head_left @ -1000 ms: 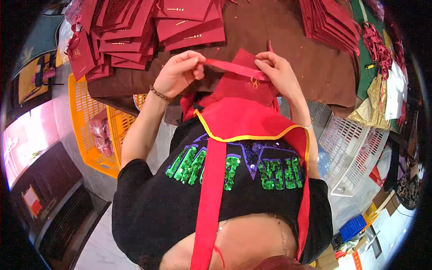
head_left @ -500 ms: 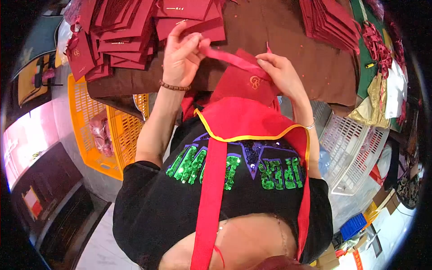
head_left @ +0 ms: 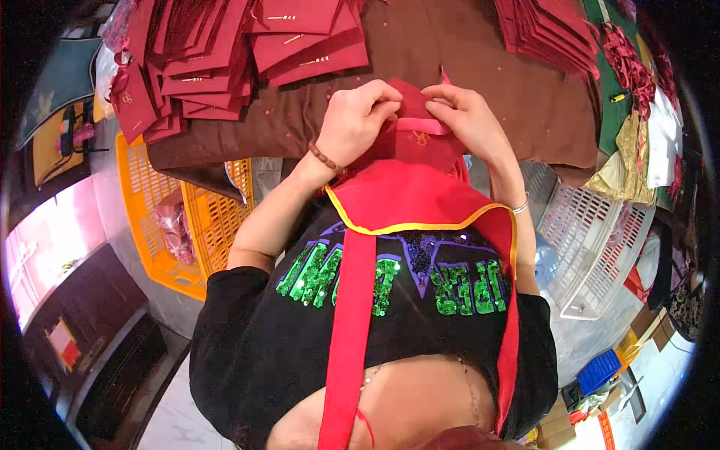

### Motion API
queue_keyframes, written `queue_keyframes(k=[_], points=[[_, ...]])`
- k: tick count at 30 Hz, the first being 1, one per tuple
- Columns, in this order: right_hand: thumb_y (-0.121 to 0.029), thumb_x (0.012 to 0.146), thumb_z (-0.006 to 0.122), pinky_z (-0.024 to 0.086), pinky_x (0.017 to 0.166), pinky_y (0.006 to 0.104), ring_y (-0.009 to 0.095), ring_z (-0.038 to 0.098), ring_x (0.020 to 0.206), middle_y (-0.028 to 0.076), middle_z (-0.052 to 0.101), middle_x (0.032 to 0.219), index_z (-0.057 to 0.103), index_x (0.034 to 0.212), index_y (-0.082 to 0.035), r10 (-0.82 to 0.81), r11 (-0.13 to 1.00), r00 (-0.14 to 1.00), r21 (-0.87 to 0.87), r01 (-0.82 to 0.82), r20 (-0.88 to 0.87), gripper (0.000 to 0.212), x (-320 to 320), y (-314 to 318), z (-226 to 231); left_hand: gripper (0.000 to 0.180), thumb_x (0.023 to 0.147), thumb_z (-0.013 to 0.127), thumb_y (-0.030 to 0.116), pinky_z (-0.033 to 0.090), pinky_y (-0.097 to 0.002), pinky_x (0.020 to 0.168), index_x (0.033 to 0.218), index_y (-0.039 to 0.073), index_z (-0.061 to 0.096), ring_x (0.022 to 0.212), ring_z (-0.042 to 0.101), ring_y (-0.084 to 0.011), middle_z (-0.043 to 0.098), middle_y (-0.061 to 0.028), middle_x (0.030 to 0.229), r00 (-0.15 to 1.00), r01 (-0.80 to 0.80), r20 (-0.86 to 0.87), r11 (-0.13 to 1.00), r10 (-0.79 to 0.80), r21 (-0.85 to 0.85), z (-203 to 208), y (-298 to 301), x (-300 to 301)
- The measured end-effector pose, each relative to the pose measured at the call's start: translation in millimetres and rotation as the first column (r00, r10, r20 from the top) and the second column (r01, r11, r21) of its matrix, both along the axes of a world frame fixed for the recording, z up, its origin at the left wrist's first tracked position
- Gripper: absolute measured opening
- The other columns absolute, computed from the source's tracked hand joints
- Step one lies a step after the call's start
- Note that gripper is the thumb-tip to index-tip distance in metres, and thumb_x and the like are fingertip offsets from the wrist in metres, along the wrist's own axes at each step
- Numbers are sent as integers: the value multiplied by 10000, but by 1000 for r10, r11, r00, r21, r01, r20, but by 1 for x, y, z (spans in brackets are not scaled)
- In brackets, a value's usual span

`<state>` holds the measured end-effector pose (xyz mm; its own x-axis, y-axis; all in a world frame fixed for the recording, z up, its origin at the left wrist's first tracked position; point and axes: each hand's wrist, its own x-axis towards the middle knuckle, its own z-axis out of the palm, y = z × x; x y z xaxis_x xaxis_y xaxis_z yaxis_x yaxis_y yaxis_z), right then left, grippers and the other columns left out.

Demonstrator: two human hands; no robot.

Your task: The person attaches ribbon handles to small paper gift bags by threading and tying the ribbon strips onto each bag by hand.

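Observation:
A dark red paper bag (head_left: 442, 152) with a gold emblem lies in front of my chest at the table's near edge. A bright pink-red ribbon (head_left: 421, 126) crosses its upper part. My left hand (head_left: 354, 124) is closed in a pinch at the ribbon's left end, its fingertips against the bag's upper left side. On the other side, my right hand (head_left: 471, 120) pinches at the ribbon's right end, thumb and forefinger together over the bag's upper edge. The ribbon's ends are hidden by my fingers.
Stacks of dark red bags (head_left: 214, 60) cover the table's far left, with another stack (head_left: 547, 34) at far right. Red ribbons (head_left: 628, 71) hang beyond it. Yellow crates (head_left: 154, 251) stand left below the brown tablecloth (head_left: 270, 135), a white crate (head_left: 592, 255) right.
My left hand has come right and down to the bag, bringing the ribbon's left end in. The ribbon, stretched out before, now lies short across the bag. My right hand has barely moved.

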<state>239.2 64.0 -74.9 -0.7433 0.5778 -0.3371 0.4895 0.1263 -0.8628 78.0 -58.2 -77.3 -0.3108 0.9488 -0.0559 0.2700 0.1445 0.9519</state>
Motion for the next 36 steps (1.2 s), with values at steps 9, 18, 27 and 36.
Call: queue_keyframes(k=[9, 18, 27, 36], points=[[-153, 847, 541, 450, 721, 234, 100, 562, 820, 62, 637, 907, 577, 1088, 41, 46, 999, 999, 6, -46, -27, 312, 0, 2, -4, 117, 790, 598, 122, 481, -352, 642, 874, 45, 623, 733, 609, -292, 625, -121, 795, 927, 79, -375, 985, -17, 151, -5, 6, 5], [-154, 846, 546, 443, 682, 226, 80, 545, 762, 42, 626, 845, 583, 1087, 27, 20, 998, 1000, 56, -19, -10, 304, -2, -1, -1, 137, 769, 615, 100, 485, -364, 635, 883, 25, 607, 730, 615, -303, 629, -132, 822, 916, 78, -398, 996, -56, 40, -3, 4, 0], [-139, 858, 531, 438, 679, 216, 71, 529, 755, 21, 607, 847, 568, 1095, 42, 37, 992, 993, -113, -49, -112, 300, 1, 2, -7, 73, 771, 631, 120, 458, -372, 607, 781, 56, 597, 698, 587, -304, 599, -126, 750, 854, -5, -511, 983, 100, 184, -10, 10, 14], [-116, 872, 512, 442, 726, 207, 72, 540, 825, 28, 610, 926, 567, 1088, 43, 33, 990, 991, -130, -50, -129, 274, 2, 4, -15, 65, 770, 605, 130, 419, -371, 576, 754, 83, 563, 654, 582, -273, 593, -76, 714, 819, 71, -568, 970, 75, 231, -16, 18, 21]])
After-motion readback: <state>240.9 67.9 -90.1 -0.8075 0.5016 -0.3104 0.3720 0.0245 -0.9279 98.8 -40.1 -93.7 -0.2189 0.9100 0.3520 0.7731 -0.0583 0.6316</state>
